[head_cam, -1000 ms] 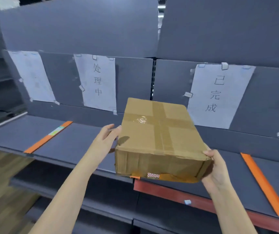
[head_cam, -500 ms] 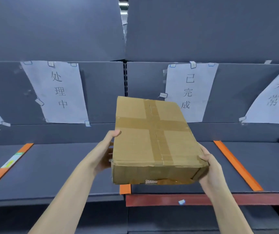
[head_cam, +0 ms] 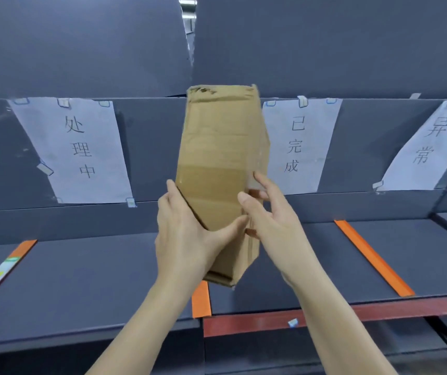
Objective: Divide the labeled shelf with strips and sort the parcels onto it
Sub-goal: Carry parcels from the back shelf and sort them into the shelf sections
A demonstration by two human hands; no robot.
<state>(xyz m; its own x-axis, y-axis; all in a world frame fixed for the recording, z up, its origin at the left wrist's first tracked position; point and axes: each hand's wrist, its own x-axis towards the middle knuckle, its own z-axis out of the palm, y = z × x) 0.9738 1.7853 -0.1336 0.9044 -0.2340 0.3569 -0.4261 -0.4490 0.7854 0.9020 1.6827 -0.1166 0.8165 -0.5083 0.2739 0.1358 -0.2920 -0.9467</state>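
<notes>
A brown taped cardboard parcel (head_cam: pixel 217 158) stands on end in the air in front of the dark grey shelf (head_cam: pixel 87 280). My left hand (head_cam: pixel 187 236) grips its lower left side, thumb across the front. My right hand (head_cam: pixel 268 215) touches its right edge with fingers spread and only lightly bent. Three orange strips lie on the shelf: a left strip (head_cam: pixel 3 269), a middle strip (head_cam: pixel 201 301) partly hidden under the parcel, and a right strip (head_cam: pixel 373 258). Paper labels hang on the back panel: a left label (head_cam: pixel 76 150), a middle label (head_cam: pixel 295 144) and a right label (head_cam: pixel 427 144).
The right shelf section has a red front rail (head_cam: pixel 325 315). A lower shelf level (head_cam: pixel 298 353) lies beneath. Tall dark panels (head_cam: pixel 81 44) rise above the labelled back wall.
The parcel was tipped from lying flat to standing on end. My left hand shifted to its lower front, and my right hand came up from the near corner to its right edge.
</notes>
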